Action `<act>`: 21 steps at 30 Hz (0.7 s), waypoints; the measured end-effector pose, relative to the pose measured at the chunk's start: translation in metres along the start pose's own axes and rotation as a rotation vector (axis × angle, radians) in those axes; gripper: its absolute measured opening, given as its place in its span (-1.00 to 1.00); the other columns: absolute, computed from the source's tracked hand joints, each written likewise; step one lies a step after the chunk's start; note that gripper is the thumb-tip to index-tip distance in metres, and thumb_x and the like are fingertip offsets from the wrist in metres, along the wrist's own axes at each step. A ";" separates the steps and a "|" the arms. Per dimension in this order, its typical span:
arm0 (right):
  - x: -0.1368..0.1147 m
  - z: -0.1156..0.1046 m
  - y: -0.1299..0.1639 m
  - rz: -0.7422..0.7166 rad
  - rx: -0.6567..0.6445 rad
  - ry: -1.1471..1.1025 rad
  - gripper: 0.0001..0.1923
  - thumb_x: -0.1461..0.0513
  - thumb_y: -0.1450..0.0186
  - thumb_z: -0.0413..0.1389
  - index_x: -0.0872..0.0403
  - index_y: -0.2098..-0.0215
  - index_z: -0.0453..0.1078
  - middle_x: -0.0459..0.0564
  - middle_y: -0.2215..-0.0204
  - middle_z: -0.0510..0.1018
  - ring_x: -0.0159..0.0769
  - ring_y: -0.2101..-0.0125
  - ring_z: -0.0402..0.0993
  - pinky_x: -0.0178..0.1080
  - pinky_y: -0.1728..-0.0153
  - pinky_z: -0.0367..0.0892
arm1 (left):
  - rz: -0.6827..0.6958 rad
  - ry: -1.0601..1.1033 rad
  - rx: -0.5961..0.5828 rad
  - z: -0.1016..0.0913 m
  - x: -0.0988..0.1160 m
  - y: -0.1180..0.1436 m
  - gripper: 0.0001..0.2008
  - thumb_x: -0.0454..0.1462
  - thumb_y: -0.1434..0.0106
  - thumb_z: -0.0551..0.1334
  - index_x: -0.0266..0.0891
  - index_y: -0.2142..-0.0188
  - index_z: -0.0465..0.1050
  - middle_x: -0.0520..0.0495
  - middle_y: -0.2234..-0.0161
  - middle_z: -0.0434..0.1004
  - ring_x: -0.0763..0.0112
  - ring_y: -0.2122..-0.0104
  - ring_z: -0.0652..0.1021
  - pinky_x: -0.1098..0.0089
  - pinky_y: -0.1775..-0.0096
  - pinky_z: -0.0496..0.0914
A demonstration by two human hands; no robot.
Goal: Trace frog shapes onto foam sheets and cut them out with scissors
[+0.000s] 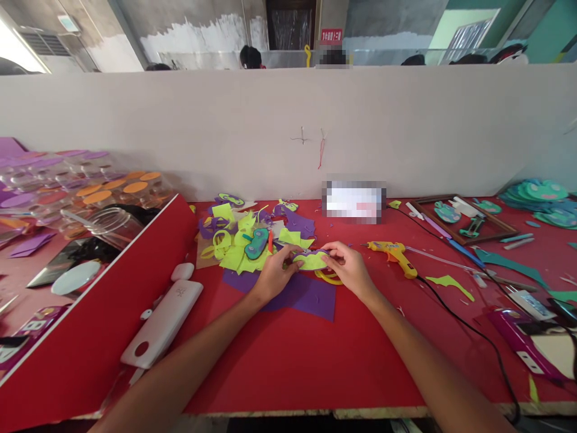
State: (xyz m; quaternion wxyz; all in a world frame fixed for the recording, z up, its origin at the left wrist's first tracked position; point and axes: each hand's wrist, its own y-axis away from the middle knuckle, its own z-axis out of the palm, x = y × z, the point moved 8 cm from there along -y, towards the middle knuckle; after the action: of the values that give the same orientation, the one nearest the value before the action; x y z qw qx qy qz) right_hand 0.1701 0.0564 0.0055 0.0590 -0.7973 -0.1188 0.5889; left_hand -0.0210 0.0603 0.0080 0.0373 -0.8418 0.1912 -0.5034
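Between my two hands is a yellow-green and purple craft cutout (310, 260), held just above the table. My left hand (282, 269) pinches its left end between thumb and fingers. At the other end, my right hand (348, 264) grips it the same way. Beneath lies a purple sheet (293, 297) with a jagged edge, and a yellow ring (330, 277) peeks out near my right hand. Left of my hands, a teal cutout (256, 243) rests on a heap of yellow-green scraps (232, 255).
A yellow glue gun (394, 255) lies to the right, its black cord running toward the front edge. A white power bank (164, 322) sits beside the red divider (103, 288). Behind the table rises a grey partition (225, 126). A wooden tray (505, 227) with tools is at the far right.
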 end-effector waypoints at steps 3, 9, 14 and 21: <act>0.002 0.004 0.001 0.035 -0.039 -0.039 -0.59 -0.11 -0.27 0.22 0.04 0.18 0.48 -0.02 0.43 0.60 -0.16 0.44 0.62 -0.22 0.44 0.55 | 0.004 0.005 -0.003 0.001 0.001 0.000 -0.75 -0.20 -0.31 0.25 -0.22 0.05 0.47 0.05 0.45 0.39 0.43 0.43 0.43 0.45 0.34 0.33; 0.003 -0.001 0.001 0.053 -0.022 -0.027 -0.56 -0.16 -0.28 0.18 0.04 0.26 0.50 -0.02 0.51 0.59 -0.18 0.53 0.57 -0.23 0.53 0.51 | 0.013 0.065 0.020 -0.003 0.000 0.001 -0.70 -0.11 -0.46 0.06 -0.22 0.06 0.46 0.00 0.43 0.46 0.41 0.44 0.47 0.42 0.34 0.37; 0.005 -0.008 -0.002 0.027 0.030 -0.030 -0.51 -0.19 -0.27 0.18 0.06 0.28 0.50 -0.02 0.54 0.58 -0.21 0.58 0.52 -0.23 0.53 0.48 | -0.019 0.182 0.070 -0.009 -0.007 0.000 -0.66 -0.06 -0.47 0.03 -0.23 0.07 0.43 -0.07 0.35 0.53 0.38 0.39 0.54 0.38 0.28 0.46; 0.005 -0.006 -0.001 0.033 0.012 -0.027 -0.56 -0.15 -0.29 0.18 0.05 0.27 0.49 -0.03 0.53 0.57 -0.22 0.56 0.52 -0.23 0.50 0.50 | -0.044 0.131 0.066 -0.008 -0.003 0.000 -0.68 -0.07 -0.45 0.08 -0.22 0.05 0.45 -0.04 0.37 0.53 0.36 0.37 0.55 0.39 0.29 0.44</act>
State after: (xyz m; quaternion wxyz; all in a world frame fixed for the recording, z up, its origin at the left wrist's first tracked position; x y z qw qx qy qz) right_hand 0.1775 0.0586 0.0029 0.0524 -0.7909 -0.1028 0.6010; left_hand -0.0295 0.0623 0.0093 0.0412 -0.8095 0.1582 -0.5639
